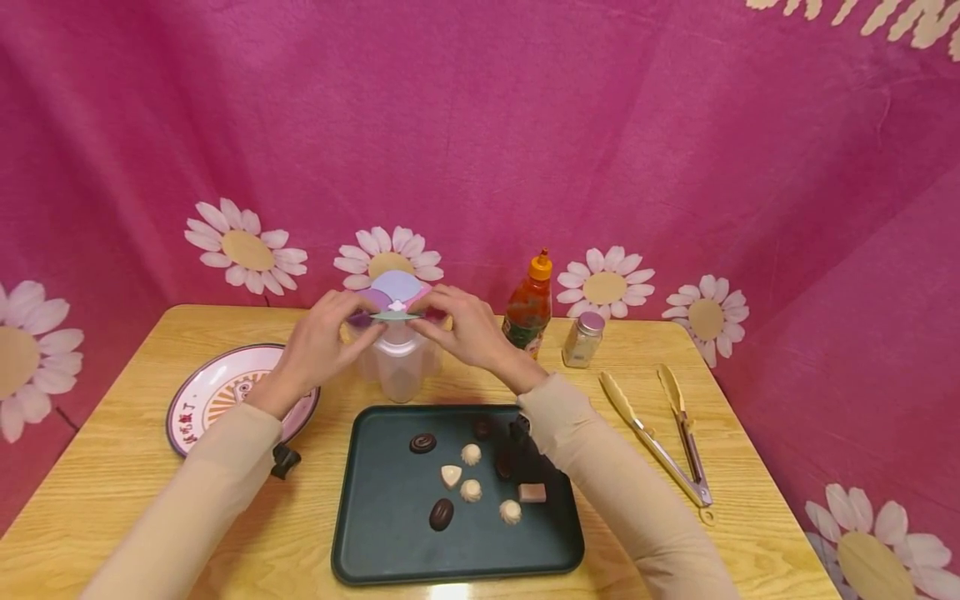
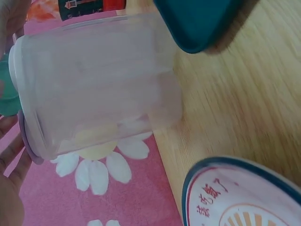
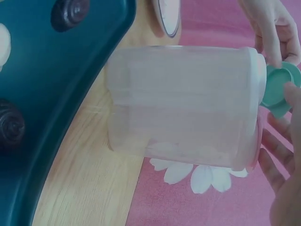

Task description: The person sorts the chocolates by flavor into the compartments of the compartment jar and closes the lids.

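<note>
A translucent container [image 1: 401, 371] with rounded compartments stands upright behind the tray. On its top are purple [image 1: 374, 297], blue [image 1: 397, 285] and pink [image 1: 420, 295] flap lids, and a green flap lid [image 3: 276, 87] is tilted up at the front. My left hand [image 1: 318, 342] pinches the green lid at its left side, thumb below and fingers over the top. From the right, my right hand [image 1: 467, 329] pinches the same lid, its thumb [image 3: 292, 94] on the green surface. Other fingers of both hands rest about the container's rim. The container walls look cloudy, with no contents visible.
In front lies a dark green tray [image 1: 390, 546] holding several chocolates [image 1: 442, 514]. A printed plate [image 1: 191, 400] is at left. To the right stand a sauce bottle [image 1: 528, 308] and a spice jar [image 1: 582, 340], with spread tongs [image 1: 663, 454] nearer. A pink curtain hangs behind.
</note>
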`<action>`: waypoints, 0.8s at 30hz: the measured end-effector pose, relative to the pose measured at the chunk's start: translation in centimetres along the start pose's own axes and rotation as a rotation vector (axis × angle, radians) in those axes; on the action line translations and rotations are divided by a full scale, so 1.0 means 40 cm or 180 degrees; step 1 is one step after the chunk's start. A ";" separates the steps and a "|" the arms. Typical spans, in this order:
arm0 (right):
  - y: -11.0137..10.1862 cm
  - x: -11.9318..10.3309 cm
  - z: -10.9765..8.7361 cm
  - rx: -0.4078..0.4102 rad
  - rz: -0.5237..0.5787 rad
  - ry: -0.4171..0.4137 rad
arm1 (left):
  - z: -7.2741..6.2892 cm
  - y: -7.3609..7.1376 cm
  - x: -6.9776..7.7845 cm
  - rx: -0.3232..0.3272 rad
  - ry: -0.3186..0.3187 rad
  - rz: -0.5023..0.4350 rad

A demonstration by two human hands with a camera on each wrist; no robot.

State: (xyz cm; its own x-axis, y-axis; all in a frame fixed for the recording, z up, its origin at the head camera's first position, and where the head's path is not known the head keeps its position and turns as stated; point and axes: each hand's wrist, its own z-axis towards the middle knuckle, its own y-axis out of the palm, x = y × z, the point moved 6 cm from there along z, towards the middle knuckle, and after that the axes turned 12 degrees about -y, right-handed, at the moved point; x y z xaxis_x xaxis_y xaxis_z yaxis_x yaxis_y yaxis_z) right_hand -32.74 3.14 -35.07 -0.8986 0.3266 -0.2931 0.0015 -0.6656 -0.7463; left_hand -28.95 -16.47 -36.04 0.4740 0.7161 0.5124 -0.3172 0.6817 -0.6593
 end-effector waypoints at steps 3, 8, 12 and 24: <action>-0.004 0.009 0.008 0.0098 0.0128 0.0090 | 0.015 -0.002 -0.007 0.0098 -0.0156 -0.0102; -0.011 0.025 0.017 0.0225 0.0258 0.0264 | 0.037 -0.002 -0.012 0.0208 -0.0379 -0.0289; -0.012 0.036 0.022 0.0296 0.0285 0.0374 | 0.047 0.000 -0.018 0.0148 -0.0659 -0.0459; -0.033 0.032 0.003 0.0422 0.0260 0.0720 | 0.050 0.009 -0.029 0.0012 -0.1163 -0.0663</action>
State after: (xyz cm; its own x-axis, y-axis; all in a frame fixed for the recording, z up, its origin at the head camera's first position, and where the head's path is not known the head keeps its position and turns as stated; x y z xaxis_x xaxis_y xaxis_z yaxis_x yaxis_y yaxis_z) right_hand -33.97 4.36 -34.39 -0.7769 0.4000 -0.4863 -0.0009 -0.7730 -0.6344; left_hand -31.24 -16.77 -35.77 0.2061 0.5686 0.7964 -0.2488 0.8176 -0.5193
